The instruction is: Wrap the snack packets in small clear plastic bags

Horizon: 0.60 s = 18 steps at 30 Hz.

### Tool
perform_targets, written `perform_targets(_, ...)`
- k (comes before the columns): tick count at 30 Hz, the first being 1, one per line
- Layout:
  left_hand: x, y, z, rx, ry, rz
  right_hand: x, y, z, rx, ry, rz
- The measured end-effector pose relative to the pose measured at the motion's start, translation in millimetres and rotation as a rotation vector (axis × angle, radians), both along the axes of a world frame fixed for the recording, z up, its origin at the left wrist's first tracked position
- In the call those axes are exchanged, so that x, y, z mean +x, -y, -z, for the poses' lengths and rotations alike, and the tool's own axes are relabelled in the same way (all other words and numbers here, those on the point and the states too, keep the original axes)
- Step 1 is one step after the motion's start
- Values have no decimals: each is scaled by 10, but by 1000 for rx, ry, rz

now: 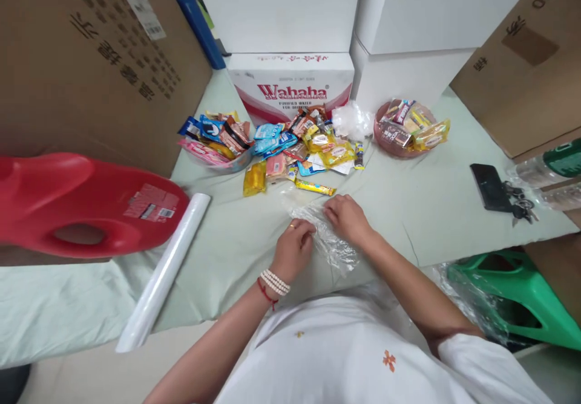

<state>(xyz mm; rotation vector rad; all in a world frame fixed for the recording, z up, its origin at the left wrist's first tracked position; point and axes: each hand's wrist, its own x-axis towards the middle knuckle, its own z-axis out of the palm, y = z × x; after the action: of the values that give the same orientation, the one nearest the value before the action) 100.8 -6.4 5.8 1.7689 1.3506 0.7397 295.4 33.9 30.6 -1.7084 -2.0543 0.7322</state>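
Observation:
A crumpled clear plastic bag (pixel 333 244) lies on the cloth-covered table close to my body. My left hand (pixel 294 244), with a ring and a beaded bracelet, has its fingers closed on the bag's left edge. On the other side, my right hand (pixel 347 218) pinches the upper right part of the same bag. Just beyond my fingers rests a yellow snack stick (pixel 315 187). Behind it spreads a pile of wrapped snacks (pixel 302 144), with a yellow packet (pixel 255 178) at its near left.
Snacks fill a clear bowl (pixel 236 165) on the left and a pinkish bowl (pixel 396 147) on the right. A white plastic roll (pixel 166 271) lies beside a red plastic chair or stool (pixel 149 210). A phone (pixel 489 186) and keys (pixel 521 204) are at right, near bottles (pixel 540 168). Boxes (pixel 293 86) stand behind.

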Motion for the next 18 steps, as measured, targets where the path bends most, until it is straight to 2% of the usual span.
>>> perform_targets(3, 91, 78, -113, -243, 363, -242, -192, 158, -85, -170, -474, 57)
perform_targets(5, 214, 92, -202, -411, 673, -252, -260, 302, -199, -369, -773, 43)
perform_targets(7, 337, 67, -275, -570, 933, -183, -271, 403, -309, -467, -946, 84)
perform_targets(10, 420, -20, -310, -783, 1121, -103, -167, 442, -412, -394, -1016, 250)
perform_targets(12, 375, -81, -289, -851, 1145, -151, -40, 422, -438, -312, -984, 336)
perform_targets(15, 189, -143, -257, -867, 1172, -263, 165, 387, -429, -231, -918, 405)
perform_targets(18, -44, -183, -279, -839, 1178, -276, 334, 368, -374, -197, -899, 449)
